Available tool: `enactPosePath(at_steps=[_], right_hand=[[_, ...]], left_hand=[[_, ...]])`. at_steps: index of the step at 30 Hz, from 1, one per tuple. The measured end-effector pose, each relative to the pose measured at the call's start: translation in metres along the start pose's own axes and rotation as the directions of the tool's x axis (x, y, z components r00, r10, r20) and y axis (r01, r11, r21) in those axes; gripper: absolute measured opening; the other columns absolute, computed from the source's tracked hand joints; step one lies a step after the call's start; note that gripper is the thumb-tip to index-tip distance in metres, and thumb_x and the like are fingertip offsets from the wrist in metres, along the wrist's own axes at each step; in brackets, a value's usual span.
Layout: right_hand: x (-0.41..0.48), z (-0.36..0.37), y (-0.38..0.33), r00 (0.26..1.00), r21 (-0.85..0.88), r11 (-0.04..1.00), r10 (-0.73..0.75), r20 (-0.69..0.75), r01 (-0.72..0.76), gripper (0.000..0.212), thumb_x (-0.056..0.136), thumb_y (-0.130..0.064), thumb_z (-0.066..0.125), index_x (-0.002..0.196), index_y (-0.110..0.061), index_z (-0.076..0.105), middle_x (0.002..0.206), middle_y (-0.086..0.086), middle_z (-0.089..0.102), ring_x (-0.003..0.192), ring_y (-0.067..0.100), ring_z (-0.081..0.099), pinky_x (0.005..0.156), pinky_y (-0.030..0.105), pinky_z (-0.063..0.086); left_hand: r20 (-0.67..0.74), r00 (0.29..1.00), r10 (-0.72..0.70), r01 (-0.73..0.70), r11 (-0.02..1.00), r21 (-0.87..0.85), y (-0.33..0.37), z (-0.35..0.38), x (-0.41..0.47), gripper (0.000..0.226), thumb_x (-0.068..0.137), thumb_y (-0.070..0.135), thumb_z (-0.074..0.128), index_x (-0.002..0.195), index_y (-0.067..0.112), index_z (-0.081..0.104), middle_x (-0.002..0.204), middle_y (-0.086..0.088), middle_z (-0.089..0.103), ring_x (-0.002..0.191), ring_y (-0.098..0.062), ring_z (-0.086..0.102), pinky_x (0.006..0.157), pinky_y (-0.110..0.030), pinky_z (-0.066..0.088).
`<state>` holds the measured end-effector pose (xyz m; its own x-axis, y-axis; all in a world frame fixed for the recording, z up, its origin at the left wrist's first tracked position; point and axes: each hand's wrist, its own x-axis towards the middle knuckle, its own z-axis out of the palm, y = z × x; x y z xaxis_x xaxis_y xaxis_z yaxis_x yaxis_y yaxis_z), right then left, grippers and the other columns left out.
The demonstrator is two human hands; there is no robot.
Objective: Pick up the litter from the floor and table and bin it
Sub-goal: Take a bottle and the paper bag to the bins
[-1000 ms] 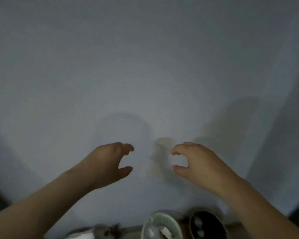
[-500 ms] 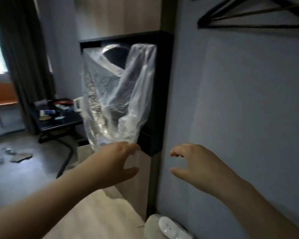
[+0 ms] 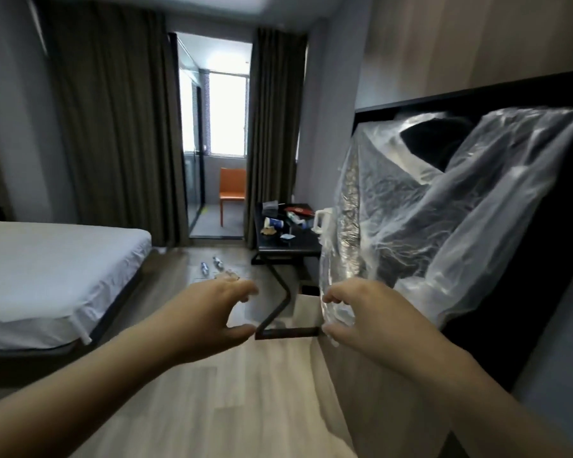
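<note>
A bedroom's wood floor point(image 3: 239, 391) is shown. Litter point(image 3: 273, 223) is strewn on the table point(image 3: 288, 247); bottles point(image 3: 205, 268) lie left of the table. Left hand point(image 3: 217, 317) and right hand point(image 3: 361, 320) are held half-curled, empty. Bottles are judged light, slippery, best gripped mid-body.

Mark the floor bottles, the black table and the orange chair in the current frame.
floor bottles point(image 3: 205, 268): head view, on the body of the left one.
black table point(image 3: 293, 245): head view, on a bare patch of its top near the front edge.
orange chair point(image 3: 233, 180): head view, on its backrest.
</note>
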<state>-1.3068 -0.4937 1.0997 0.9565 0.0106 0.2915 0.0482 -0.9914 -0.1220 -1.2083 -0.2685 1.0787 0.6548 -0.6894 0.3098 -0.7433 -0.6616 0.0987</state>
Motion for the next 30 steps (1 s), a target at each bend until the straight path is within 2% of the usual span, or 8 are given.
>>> enactPosePath(at_steps=[5, 13, 18, 30], right_hand=[[0.051, 0.029, 0.016, 0.994, 0.039, 0.996, -0.084, 0.076, 0.081, 0.034, 0.084, -0.042, 0.061, 0.115, -0.029, 0.06, 0.113, -0.008, 0.059, 0.106, 0.012, 0.055, 0.088, 0.032, 0.048], [0.144, 0.084, 0.017, 0.981, 0.072, 0.986, -0.157, 0.114, 0.149, 0.036, 0.085, -0.042, 0.059, 0.119, -0.031, 0.059, 0.113, -0.012, 0.056, 0.107, 0.009, 0.054, 0.085, 0.027, 0.046], [0.225, 0.12, 0.009, 0.976, 0.053, 0.985, -0.168, 0.141, 0.162, 0.036, 0.084, -0.042, 0.059, 0.119, -0.031, 0.058, 0.112, -0.012, 0.056, 0.108, 0.009, 0.052, 0.083, 0.025, 0.044], [0.418, 0.203, -0.023, 0.977, 0.104, 0.992, -0.087, 0.196, 0.067, 0.037, 0.083, -0.044, 0.061, 0.118, -0.033, 0.058, 0.112, -0.017, 0.057, 0.106, 0.004, 0.052, 0.086, 0.023, 0.046]], left_hand=[[0.035, 0.992, -0.124, 0.125, 0.992, -0.012, -0.028, 0.017, 0.015, 0.052, 0.084, 0.051, 0.06, 0.132, 0.036, 0.045, 0.123, 0.018, 0.057, 0.11, -0.001, 0.054, 0.093, -0.02, 0.044], [0.057, 0.979, -0.198, 0.199, 0.98, -0.008, -0.102, 0.047, 0.063, 0.052, 0.084, 0.051, 0.059, 0.131, 0.034, 0.046, 0.123, 0.018, 0.056, 0.109, -0.001, 0.053, 0.094, -0.022, 0.044], [0.064, 0.976, -0.21, 0.211, 0.977, -0.017, -0.176, 0.067, 0.108, 0.052, 0.084, 0.052, 0.058, 0.131, 0.034, 0.045, 0.123, 0.017, 0.056, 0.109, -0.002, 0.054, 0.094, -0.023, 0.044], [0.128, 0.97, -0.208, 0.214, 0.976, -0.04, -0.372, 0.092, 0.207, 0.051, 0.085, 0.052, 0.056, 0.131, 0.035, 0.044, 0.125, 0.018, 0.055, 0.11, -0.001, 0.053, 0.093, -0.022, 0.045]])
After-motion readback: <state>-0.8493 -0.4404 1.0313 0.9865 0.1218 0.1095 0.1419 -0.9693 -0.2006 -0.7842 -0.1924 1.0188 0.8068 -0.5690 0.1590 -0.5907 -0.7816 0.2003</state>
